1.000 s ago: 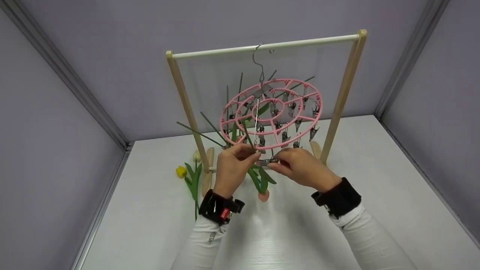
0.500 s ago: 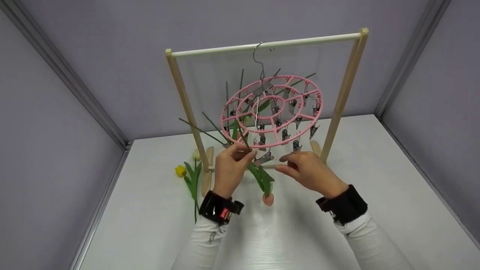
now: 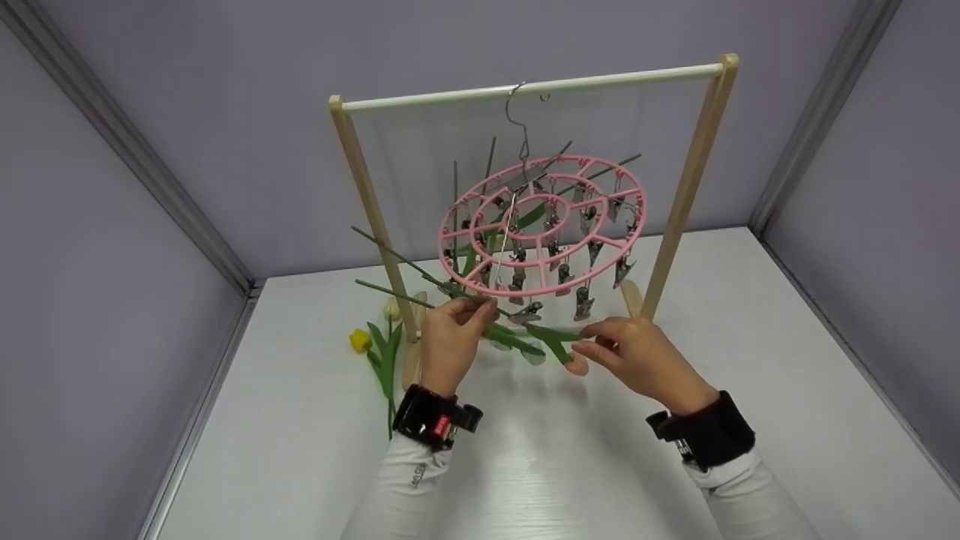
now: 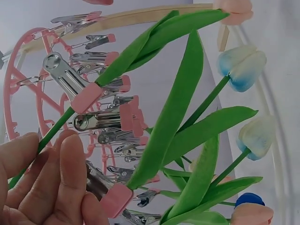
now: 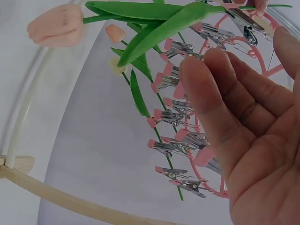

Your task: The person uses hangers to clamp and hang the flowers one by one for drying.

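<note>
A peach tulip [image 3: 576,365] with green leaves [image 5: 154,28] hangs sideways at the front edge of a round pink clip hanger [image 3: 544,291]. A metal clip with pink tips [image 4: 70,82] grips its stem just below the leaves. On the bare part of that stem my left hand [image 3: 452,341] has its thumb and fingers pinched. My right hand [image 3: 641,360] is beside the flower end, its fingers loosely bent with nothing between them. In the right wrist view its fingertips [image 5: 197,75] look apart from the leaves. Blue-white tulips [image 4: 243,68] hang in other clips.
A wooden stand [image 3: 694,187] with a white bar [image 3: 450,96] carries the hanger by its metal hook [image 3: 513,112]. Several loose clips [image 3: 583,304] dangle from the rings. Yellow [image 3: 360,341] and cream [image 3: 391,308] tulips lie on the white table [image 3: 300,420] at left.
My right hand has let go of the clip and moved right and slightly down. The peach tulip has swung from pointing down to pointing right. My left hand has shifted slightly left.
</note>
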Available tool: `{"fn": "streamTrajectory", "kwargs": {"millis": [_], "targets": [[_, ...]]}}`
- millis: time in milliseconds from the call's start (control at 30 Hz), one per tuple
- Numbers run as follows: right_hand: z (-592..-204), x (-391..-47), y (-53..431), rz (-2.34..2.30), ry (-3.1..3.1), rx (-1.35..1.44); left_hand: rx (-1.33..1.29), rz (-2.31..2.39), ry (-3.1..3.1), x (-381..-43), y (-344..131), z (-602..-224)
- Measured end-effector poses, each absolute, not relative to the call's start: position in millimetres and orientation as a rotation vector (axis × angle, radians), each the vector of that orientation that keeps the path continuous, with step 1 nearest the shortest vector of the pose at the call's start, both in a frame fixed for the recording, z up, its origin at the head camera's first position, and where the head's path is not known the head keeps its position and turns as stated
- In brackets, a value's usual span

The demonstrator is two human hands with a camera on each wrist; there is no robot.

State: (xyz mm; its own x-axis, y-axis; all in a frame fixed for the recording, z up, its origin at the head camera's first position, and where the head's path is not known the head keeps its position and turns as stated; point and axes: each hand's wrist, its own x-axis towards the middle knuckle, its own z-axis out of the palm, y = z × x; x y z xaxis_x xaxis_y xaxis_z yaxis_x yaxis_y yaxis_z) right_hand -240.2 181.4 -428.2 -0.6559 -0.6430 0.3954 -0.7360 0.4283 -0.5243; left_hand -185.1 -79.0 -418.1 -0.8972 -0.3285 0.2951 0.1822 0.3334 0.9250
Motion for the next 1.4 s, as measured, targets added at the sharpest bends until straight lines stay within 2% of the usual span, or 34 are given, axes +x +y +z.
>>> {"fn": "streamTrajectory", "kwargs": {"millis": [333, 600, 833, 1067, 1267, 1400], "targets": [[-432.7, -237.4, 192.2, 1.034, -2.575, 1.161, 0.157, -1.651, -2.16, -183.7, -80.0, -417.5], [-441.4, -226.1, 204.3, 1.063, -2.603, 1.087, 0.153, -1.559, -2.173, -156.4, -90.3, -422.8], [-462.7, -209.4, 218.9, 1.104, -2.618, 1.012, 0.11, -1.46, -2.284, -110.5, -122.8, -455.1], [-491.3, -196.2, 237.6, 1.077, -2.67, 0.931, 0.247, -1.31, -2.527, -78.7, -163.6, -495.8], [-505.7, -192.7, 254.7, 1.008, -2.717, 0.862, 0.256, -1.164, -2.698, -74.8, -184.3, -519.4], [-511.5, -193.6, 262.6, 0.987, -2.723, 0.855, 0.067, -0.857, -2.796, -87.4, -194.6, -529.8]]}}
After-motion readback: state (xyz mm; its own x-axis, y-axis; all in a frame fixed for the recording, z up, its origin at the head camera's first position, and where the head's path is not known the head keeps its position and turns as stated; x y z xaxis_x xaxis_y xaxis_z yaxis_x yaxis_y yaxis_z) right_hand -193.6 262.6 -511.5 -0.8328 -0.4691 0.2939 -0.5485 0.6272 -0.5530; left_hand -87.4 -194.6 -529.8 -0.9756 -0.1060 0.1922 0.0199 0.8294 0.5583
